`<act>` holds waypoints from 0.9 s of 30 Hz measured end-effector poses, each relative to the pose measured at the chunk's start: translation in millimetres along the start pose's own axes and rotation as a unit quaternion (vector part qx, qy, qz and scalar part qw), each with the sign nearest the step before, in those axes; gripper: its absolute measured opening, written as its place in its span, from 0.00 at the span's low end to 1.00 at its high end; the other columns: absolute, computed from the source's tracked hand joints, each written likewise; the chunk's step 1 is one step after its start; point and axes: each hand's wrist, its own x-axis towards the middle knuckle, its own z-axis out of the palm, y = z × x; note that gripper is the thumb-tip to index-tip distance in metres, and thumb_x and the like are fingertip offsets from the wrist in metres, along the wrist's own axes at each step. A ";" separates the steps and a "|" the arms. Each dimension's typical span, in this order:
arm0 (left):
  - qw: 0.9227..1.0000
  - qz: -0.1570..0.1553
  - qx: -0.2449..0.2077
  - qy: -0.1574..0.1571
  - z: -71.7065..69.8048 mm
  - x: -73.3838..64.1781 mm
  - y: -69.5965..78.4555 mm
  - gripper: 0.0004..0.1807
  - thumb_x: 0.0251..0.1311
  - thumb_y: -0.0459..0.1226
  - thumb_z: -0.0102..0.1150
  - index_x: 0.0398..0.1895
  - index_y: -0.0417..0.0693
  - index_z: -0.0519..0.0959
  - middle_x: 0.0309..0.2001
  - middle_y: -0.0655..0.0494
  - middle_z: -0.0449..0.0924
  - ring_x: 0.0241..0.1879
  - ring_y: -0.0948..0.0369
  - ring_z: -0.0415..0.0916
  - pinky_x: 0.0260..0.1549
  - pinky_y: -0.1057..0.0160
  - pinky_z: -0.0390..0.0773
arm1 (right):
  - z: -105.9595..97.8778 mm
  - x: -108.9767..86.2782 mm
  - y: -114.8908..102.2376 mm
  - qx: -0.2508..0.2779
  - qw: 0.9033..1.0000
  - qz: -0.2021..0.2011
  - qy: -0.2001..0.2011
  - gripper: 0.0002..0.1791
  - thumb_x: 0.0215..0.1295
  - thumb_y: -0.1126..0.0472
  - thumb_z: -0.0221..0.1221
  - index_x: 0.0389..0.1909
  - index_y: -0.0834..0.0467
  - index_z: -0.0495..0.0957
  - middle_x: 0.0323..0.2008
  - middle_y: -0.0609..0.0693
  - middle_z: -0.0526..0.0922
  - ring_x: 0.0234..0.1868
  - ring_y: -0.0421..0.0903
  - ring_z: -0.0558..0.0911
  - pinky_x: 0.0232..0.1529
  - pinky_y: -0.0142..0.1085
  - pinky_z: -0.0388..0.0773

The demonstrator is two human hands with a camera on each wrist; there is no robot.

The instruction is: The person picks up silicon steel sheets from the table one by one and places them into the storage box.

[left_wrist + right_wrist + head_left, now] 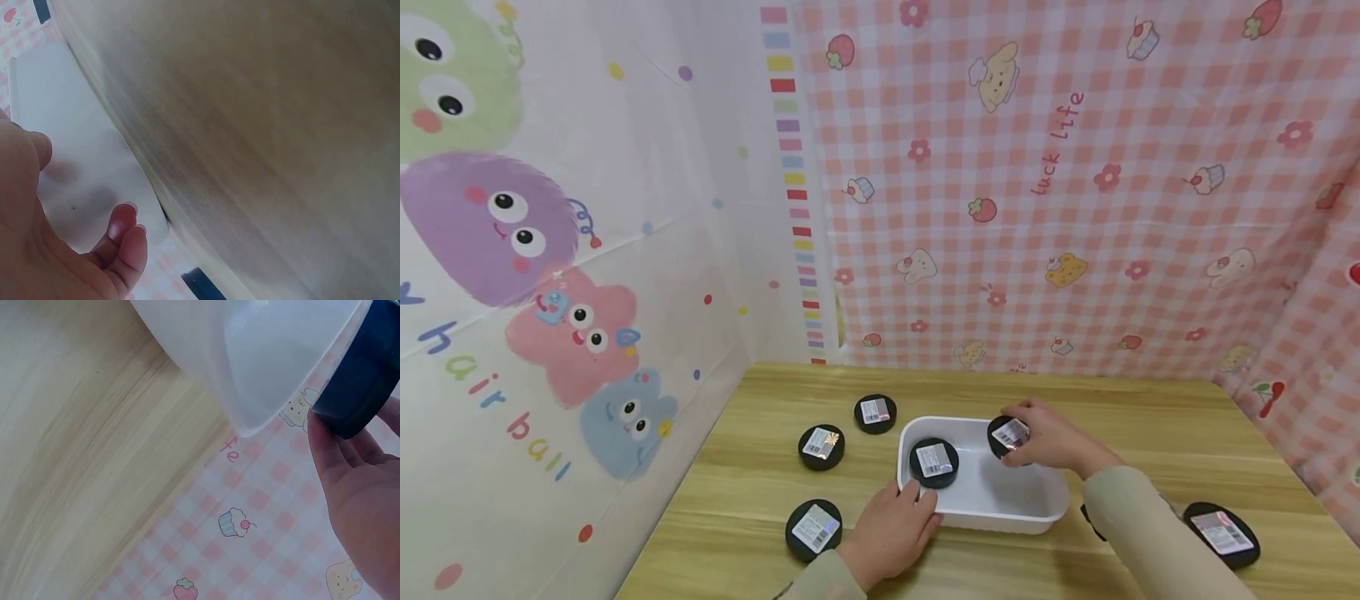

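My left hand (891, 529) grips the near left rim of a white plastic tub (1000, 523); its thumb lies against the outer wall, as the left wrist view also shows. My right hand (1056, 437) pinches a thick black round disc (1006, 433) by its edge, over the tub's far right part. A white barcode label covers the middle of that disc's top. In the right wrist view the held disc (359, 375) shows its smooth dark side, close to the tub's rim. Another labelled black disc (934, 463) lies inside the tub at its left end.
Left of the tub, three more labelled black discs (822, 447) lie on the wooden table (737, 467). To the right, another black disc (1222, 535) is partly hidden by my right sleeve, with a dark edge showing beside the forearm. Patterned cloths (1060, 208) hang behind and at the sides.
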 end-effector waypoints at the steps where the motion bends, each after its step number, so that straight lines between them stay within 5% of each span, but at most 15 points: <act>1: 1.000 0.001 0.002 0.002 1.4 0.2 -0.6 0.15 0.79 0.52 0.39 0.45 0.56 0.71 0.34 0.59 0.70 0.33 0.59 0.66 0.36 0.63 0.69 | 0.9 0.7 -0.7 -0.002 1.000 0.000 -0.003 0.44 0.46 0.54 0.78 0.66 0.60 0.73 0.61 0.64 0.71 0.52 0.55 0.75 0.51 0.52 0.78; 12: 1.000 0.005 0.011 0.020 3.2 -0.3 -0.3 0.14 0.78 0.52 0.40 0.45 0.55 0.71 0.34 0.58 0.70 0.34 0.59 0.68 0.36 0.63 0.70 | 12.3 11.8 -6.1 -0.052 0.998 -0.040 -0.021 0.41 0.38 0.56 0.77 0.59 0.60 0.77 0.49 0.56 0.75 0.46 0.50 0.75 0.47 0.44 0.74; 27: 0.999 0.004 0.020 0.025 2.9 -1.2 0.6 0.13 0.78 0.52 0.41 0.45 0.56 0.71 0.35 0.59 0.71 0.35 0.59 0.70 0.37 0.63 0.71 | 19.1 18.1 -30.7 -0.091 0.994 -0.003 -0.059 0.37 0.38 0.56 0.80 0.53 0.59 0.78 0.45 0.54 0.76 0.44 0.49 0.76 0.51 0.47 0.76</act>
